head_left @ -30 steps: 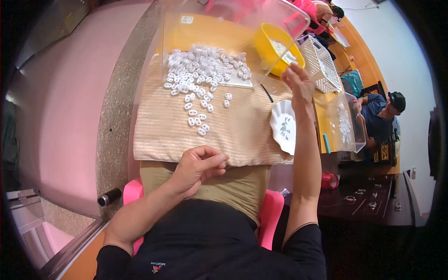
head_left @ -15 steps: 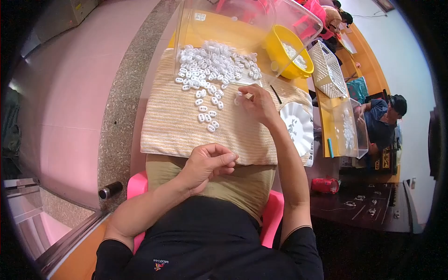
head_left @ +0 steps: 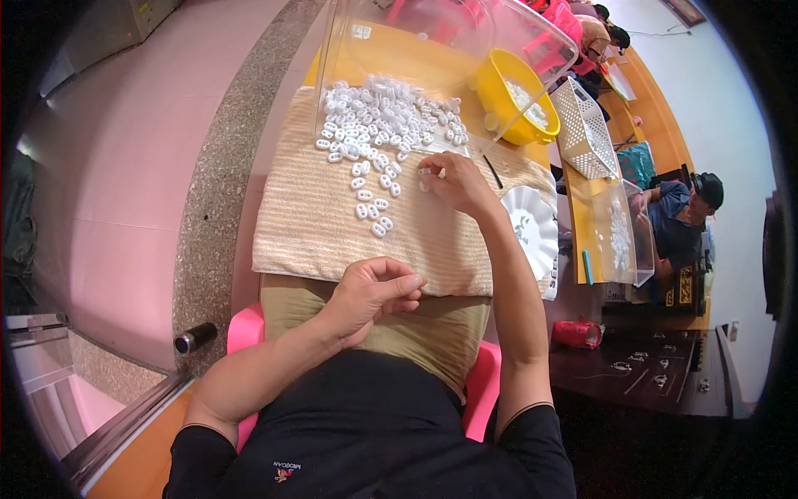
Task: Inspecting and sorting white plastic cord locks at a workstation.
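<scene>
A pile of small white oval pieces (head_left: 378,121) lies on a striped beige towel (head_left: 324,224) spread over the table. My right hand (head_left: 453,183) rests on the towel at the near right edge of the pile, fingertips pinched on one small white piece (head_left: 426,175). My left hand (head_left: 374,291) hovers at the towel's near edge above my lap, fingers curled together; whether it holds a piece is hidden.
A clear plastic box (head_left: 432,41) stands behind the pile, with a yellow bowl (head_left: 503,104) and a white basket (head_left: 582,129) to its right. A white scalloped plate (head_left: 532,229) lies by my right forearm. Another person (head_left: 677,216) sits at the far right. I sit on a pink chair (head_left: 482,391).
My right hand came back from the yellow bowl down to the towel by the pile, now pinching a white piece. My left hand stayed at the towel's near edge.
</scene>
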`<move>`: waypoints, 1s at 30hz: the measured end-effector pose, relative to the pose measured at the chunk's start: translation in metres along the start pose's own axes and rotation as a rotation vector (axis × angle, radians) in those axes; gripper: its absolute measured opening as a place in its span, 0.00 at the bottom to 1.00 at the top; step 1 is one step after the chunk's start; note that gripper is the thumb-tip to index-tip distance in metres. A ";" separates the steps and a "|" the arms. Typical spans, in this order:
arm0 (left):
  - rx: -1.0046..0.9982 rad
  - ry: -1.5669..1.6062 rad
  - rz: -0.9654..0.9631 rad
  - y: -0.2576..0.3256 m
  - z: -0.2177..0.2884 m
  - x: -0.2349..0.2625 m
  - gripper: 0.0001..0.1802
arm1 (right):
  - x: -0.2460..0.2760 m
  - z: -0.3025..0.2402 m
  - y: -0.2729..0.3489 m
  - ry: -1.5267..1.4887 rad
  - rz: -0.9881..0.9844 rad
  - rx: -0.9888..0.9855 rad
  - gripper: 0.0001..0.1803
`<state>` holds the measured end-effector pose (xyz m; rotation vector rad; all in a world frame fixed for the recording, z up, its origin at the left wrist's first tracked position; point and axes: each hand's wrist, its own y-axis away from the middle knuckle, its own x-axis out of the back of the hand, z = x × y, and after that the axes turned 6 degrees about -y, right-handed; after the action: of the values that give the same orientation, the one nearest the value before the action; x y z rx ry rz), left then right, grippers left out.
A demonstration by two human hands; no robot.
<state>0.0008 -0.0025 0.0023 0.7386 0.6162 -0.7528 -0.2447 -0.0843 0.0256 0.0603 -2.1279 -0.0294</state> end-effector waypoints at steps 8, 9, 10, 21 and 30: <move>0.001 0.000 -0.002 0.000 -0.001 0.000 0.06 | 0.001 -0.003 0.004 -0.040 -0.004 -0.046 0.10; 0.000 0.001 -0.001 0.000 -0.001 0.001 0.06 | 0.001 -0.005 0.005 -0.077 -0.011 -0.082 0.10; 0.001 0.003 -0.001 0.000 0.000 0.000 0.06 | -0.001 -0.003 0.008 -0.077 -0.011 -0.082 0.10; 0.009 -0.008 0.012 0.001 0.000 -0.002 0.06 | -0.016 0.006 0.037 -0.285 0.318 0.082 0.05; -0.030 0.008 0.037 0.003 0.002 -0.004 0.05 | -0.023 -0.012 0.054 -0.526 0.278 0.005 0.05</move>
<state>0.0017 -0.0011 0.0079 0.7243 0.6187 -0.7058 -0.2244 -0.0289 0.0152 -0.2687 -2.6423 0.1384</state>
